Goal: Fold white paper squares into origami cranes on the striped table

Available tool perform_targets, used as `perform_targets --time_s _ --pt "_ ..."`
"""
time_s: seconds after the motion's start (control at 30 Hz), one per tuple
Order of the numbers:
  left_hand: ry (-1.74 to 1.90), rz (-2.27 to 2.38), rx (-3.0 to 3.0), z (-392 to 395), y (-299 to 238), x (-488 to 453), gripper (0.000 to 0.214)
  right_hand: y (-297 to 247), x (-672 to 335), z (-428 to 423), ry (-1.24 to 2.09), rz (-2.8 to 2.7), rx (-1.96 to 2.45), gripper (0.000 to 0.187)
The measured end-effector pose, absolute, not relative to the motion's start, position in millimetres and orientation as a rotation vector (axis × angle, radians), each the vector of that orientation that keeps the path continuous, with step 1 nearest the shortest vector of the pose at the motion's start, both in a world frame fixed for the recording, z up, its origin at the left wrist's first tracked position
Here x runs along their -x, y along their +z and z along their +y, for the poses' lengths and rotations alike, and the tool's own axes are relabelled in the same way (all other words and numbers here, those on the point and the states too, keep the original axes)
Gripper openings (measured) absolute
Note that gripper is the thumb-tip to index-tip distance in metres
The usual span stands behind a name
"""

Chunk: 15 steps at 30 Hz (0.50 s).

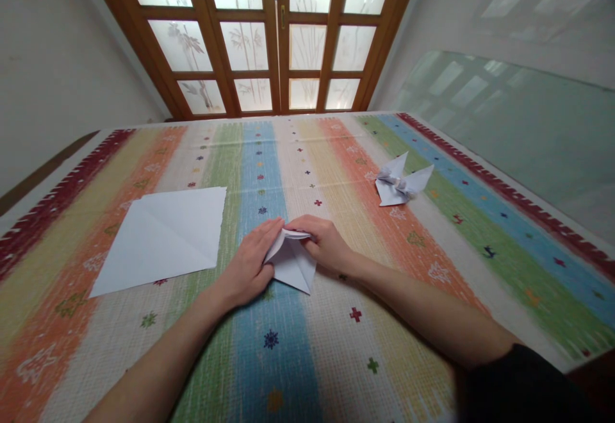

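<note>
Folded white paper (292, 264) in the pinch of left hand (251, 264) and right hand (330, 243), over a striped tablecloth (336, 365).

Wooden-framed glass doors (271, 38) between pale walls (43, 58)

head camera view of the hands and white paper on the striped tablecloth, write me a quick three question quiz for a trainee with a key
1. True or false: the flat white paper sheet lies to the left of the person's bare left hand.
2. Fill the gap: the folded white paper figure with two pointed flaps lies to the ____ of the person's bare right hand.
3. Who holds the partly folded white paper piece? A) left hand only B) right hand only C) both hands

Key: 1. True; 2. right; 3. C
</note>
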<state>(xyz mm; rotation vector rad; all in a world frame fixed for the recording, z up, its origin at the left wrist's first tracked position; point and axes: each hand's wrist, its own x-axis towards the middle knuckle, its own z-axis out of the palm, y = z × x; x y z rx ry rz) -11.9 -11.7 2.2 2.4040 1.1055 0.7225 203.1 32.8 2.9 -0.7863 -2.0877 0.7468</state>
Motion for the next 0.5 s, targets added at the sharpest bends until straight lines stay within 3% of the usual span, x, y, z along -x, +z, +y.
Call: perform_targets --time_s 0.5 --pt "0.412 1.130 -2.608 -9 -2 14 0.065 -10 -237 34 0.428 -2.465 0.683 0.040"
